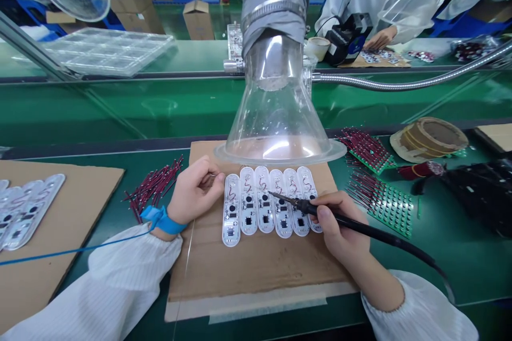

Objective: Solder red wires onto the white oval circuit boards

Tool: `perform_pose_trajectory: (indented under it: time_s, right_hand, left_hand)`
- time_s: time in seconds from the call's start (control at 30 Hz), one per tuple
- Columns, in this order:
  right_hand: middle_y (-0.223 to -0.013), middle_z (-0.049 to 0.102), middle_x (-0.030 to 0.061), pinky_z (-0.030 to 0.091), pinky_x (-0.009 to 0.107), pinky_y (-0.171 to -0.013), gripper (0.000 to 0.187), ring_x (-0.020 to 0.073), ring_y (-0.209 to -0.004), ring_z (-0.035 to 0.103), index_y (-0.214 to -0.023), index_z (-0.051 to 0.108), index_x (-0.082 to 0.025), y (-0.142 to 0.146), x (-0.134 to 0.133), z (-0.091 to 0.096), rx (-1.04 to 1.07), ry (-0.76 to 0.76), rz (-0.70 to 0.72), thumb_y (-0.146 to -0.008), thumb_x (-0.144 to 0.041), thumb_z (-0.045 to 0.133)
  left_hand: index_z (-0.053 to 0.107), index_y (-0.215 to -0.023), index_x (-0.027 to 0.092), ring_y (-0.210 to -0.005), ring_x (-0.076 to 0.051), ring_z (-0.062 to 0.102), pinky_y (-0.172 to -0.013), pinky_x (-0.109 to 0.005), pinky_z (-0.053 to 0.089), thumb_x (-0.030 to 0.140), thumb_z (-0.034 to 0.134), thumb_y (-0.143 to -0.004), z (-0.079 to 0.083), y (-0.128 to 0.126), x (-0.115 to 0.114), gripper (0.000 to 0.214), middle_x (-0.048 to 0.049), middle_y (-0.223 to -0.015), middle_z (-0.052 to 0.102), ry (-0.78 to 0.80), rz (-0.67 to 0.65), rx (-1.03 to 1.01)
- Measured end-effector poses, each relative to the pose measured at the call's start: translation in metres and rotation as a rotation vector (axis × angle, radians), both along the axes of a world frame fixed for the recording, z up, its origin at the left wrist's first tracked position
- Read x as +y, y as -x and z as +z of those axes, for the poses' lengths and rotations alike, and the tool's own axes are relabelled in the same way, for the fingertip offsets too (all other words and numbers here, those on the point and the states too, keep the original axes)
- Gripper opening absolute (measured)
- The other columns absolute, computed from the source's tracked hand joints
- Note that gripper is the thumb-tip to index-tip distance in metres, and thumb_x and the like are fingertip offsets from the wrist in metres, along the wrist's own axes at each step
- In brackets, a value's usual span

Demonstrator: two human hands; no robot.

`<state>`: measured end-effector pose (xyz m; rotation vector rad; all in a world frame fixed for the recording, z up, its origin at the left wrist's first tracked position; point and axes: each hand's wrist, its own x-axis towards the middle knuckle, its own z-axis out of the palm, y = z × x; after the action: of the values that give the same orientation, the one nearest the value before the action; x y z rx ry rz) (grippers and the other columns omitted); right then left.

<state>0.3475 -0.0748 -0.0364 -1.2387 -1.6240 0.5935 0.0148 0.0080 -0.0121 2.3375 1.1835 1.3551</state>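
Note:
In my right hand is a black soldering iron, held like a pen. Its tip points left, over the middle of a row of several white, round-ended circuit boards. Small black parts and short dark-red wires show on the boards. My left hand is closed in a pinch just left of the row. A thin strand of solder wire trails from it down the cardboard sheet beneath the boards. Round my left wrist is a blue wrist strap with a cord.
A clear fume hood hangs right above the boards. Dark-red wires lie left; green boards with red wires and a tape-like roll lie right. More white boards rest at far left. Opposite, a co-worker's hand is over boards.

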Motion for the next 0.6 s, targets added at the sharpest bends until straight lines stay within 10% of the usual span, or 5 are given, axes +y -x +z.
perform_pose_trajectory:
  time_s: [0.6]
  right_hand:
    - [-0.09,0.076,0.0004,0.059,0.028,-0.062,0.009,0.0177,-0.07,0.076,-0.108,0.071,-0.028,0.0015,0.0022,0.004,-0.118,-0.027,0.047,-0.11,-0.035,0.067]
  left_hand:
    - [0.057,-0.085,0.021,-0.057,-0.011,0.043,-0.053,-0.025,0.034,0.01,0.062,-0.098,0.0004,-0.0014,-0.0005,0.017,0.0059,-0.069,0.047,-0.044,-0.031,0.057]
